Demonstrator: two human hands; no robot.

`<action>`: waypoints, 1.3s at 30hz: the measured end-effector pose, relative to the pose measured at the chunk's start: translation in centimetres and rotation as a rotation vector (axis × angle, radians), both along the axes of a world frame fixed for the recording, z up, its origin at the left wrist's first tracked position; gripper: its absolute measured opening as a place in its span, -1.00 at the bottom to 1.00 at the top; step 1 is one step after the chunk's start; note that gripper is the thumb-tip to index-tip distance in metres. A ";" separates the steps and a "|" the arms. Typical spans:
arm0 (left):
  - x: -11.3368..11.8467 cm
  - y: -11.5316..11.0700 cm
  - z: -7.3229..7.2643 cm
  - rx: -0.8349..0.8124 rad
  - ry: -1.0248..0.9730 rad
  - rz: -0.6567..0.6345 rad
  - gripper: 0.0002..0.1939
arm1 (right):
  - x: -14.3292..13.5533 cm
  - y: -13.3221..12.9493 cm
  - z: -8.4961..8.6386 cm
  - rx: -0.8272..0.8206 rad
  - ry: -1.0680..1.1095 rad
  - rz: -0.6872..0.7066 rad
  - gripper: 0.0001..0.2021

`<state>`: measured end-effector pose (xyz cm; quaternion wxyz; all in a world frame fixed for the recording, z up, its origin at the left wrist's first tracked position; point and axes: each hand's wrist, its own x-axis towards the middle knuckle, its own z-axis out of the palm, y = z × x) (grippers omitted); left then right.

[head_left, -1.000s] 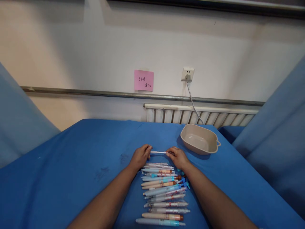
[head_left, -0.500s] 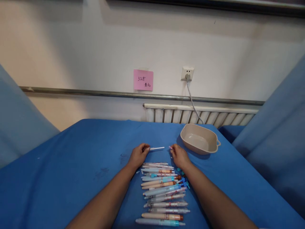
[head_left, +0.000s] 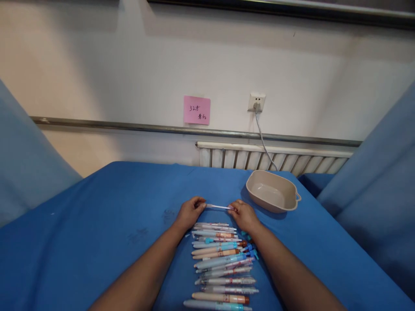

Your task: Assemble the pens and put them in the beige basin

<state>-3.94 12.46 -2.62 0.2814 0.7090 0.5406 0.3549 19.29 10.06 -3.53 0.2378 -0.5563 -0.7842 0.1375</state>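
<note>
My left hand (head_left: 190, 212) pinches one end of a slim white pen-like rod (head_left: 221, 207), thumb and fingers closed over it so the tip is hidden. The rod runs almost level across the gap between my hands, just beyond the row of pale blue, beige and clear plastic pens (head_left: 223, 281). My right hand (head_left: 244, 214) grips its other end, where a bit of pink shows at the fingers; whether that is a separate piece I cannot tell. To handle this well, I judge, my left pinch should be the firm anchor, and any force from my right fingers should run straight along the rod, since so thin a shaft could bend sideways.

Around me, a small whitish scrap (head_left: 187, 236) lies near my left wrist on the blue cloth-covered table (head_left: 97, 224). Next, the close-laid pens run toward me between my forearms; a careless drop of either wrist could scatter them. Small bright-blue plastic parts (head_left: 251, 250) lie beside my right forearm, where it could brush them. Farther right, a beige plastic basin with a loop handle (head_left: 264, 204) stands beyond my right hand, limiting its swing outward.
</note>
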 end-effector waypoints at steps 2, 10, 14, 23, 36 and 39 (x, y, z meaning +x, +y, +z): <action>0.2 -0.1 0.0 -0.006 -0.008 -0.013 -0.69 | -0.2 0.0 0.0 -0.002 0.003 0.033 -0.89; -0.6 0.6 0.1 0.026 -0.027 0.160 -0.66 | 0.6 0.3 -0.2 -0.006 -0.092 -0.059 -0.85; -0.2 0.5 0.1 0.023 -0.023 0.117 -0.65 | 0.3 0.5 -0.4 0.002 -0.068 -0.052 -0.86; 0.5 -0.7 0.4 0.035 0.152 -0.064 -0.80 | 0.4 0.7 -0.6 -0.027 0.152 0.031 -0.74; -0.3 -0.3 0.6 0.095 0.320 -0.148 -0.87 | 2.4 0.6 1.3 -0.069 -0.071 0.021 -0.76; -0.3 -0.2 0.6 0.101 0.329 -0.137 -0.86 | 2.7 0.4 2.0 -0.138 -0.137 0.002 -0.77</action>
